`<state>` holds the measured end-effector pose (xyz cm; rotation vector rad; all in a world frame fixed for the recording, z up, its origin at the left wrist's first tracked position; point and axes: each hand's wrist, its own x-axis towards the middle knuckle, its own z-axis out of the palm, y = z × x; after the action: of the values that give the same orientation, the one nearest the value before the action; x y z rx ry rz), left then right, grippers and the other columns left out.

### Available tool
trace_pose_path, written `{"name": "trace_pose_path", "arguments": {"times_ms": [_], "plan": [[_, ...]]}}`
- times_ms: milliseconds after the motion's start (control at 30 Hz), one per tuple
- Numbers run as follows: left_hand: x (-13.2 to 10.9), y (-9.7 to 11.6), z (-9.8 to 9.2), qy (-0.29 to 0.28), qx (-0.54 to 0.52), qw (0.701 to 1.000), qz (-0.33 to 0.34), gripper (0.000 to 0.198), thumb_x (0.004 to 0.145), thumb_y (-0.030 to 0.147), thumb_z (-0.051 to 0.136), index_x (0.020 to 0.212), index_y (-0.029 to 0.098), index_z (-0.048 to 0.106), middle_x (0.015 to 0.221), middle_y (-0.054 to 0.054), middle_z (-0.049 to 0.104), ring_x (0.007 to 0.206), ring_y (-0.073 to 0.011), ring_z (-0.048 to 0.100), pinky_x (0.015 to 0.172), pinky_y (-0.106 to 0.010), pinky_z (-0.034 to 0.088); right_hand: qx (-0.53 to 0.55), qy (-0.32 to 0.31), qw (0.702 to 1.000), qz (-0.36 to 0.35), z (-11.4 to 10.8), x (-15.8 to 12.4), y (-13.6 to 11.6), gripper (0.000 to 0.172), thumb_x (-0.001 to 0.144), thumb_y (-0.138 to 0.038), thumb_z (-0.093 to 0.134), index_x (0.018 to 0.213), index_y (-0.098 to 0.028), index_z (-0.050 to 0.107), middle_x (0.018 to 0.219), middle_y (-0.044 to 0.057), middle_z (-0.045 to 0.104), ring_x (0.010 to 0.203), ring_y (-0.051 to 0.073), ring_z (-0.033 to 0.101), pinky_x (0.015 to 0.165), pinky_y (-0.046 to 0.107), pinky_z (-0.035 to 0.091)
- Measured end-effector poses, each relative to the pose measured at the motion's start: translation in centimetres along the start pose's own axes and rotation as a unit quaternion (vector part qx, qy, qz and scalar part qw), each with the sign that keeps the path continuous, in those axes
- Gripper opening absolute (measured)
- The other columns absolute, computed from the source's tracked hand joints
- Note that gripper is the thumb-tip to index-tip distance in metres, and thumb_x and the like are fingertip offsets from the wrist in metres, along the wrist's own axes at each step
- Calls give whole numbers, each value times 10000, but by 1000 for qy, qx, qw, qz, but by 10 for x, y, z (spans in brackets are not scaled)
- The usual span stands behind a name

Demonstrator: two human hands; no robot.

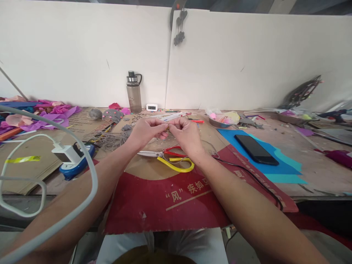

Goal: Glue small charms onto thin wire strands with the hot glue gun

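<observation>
My left hand [150, 131] and my right hand [184, 132] meet fingertip to fingertip above the cardboard sheet [165, 205]. Both are closed in a pinch; whatever sits between the fingertips is too small to name. Just below them lie scissors [176, 165] with one red and one yellow handle loop, blades pointing left. A tangle of thin grey cord [112, 139] spreads to the left of my left hand. Behind the hands, pale slender sticks or pens [173, 116] rest on the table.
A blue power strip with a white charger [66, 153] and looping white cable [93, 172] stands at left, near crumpled coloured paper [49, 113]. A phone [255, 148] lies on blue sheets [286, 167] at right. Behind are a bottle [134, 93], small clock [151, 107] and metal bowl [220, 123].
</observation>
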<state>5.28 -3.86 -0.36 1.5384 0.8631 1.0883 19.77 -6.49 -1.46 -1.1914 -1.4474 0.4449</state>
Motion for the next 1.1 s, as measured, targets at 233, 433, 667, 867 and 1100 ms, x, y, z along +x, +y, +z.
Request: {"name": "trace_pose_path", "arguments": {"times_ms": [233,433,667,867,1100], "plan": [[-2,3,-1,8,59,998,25,200,693,282,709,807,117,710,684,-62,698,631,-157,675,530,-232,547,-70,4,996,-54,-1,-4,-3,121,746,-215,543,725,-159,648,534,-49,467,509,86,396,547,227,329],[2,0,-6,-14,65,998,22,180,696,288,706,753,118,722,674,-72,702,616,-144,667,595,-244,563,-93,-8,992,-84,0,-4,0,106,761,-193,539,713,-164,629,569,-41,465,540,95,395,582,239,333],[2,0,-7,46,55,996,50,148,686,257,712,704,113,682,645,-53,686,604,-146,669,616,-257,565,-45,-38,993,-98,2,-2,8,244,800,-227,538,1034,-161,541,623,-60,459,572,110,438,603,250,360],[8,-5,-18,131,78,983,107,157,697,276,697,713,124,661,632,-36,668,591,-154,668,561,-252,552,-59,-80,991,-95,-7,-1,9,168,855,-287,495,786,-177,601,663,-19,541,622,113,467,626,251,362],[26,-16,-49,257,57,955,135,121,700,255,674,695,135,662,604,-30,645,577,-143,656,481,-203,495,12,-119,989,-85,-19,-7,-1,194,863,-333,515,822,-179,625,719,-6,572,668,121,492,622,249,382]]}}
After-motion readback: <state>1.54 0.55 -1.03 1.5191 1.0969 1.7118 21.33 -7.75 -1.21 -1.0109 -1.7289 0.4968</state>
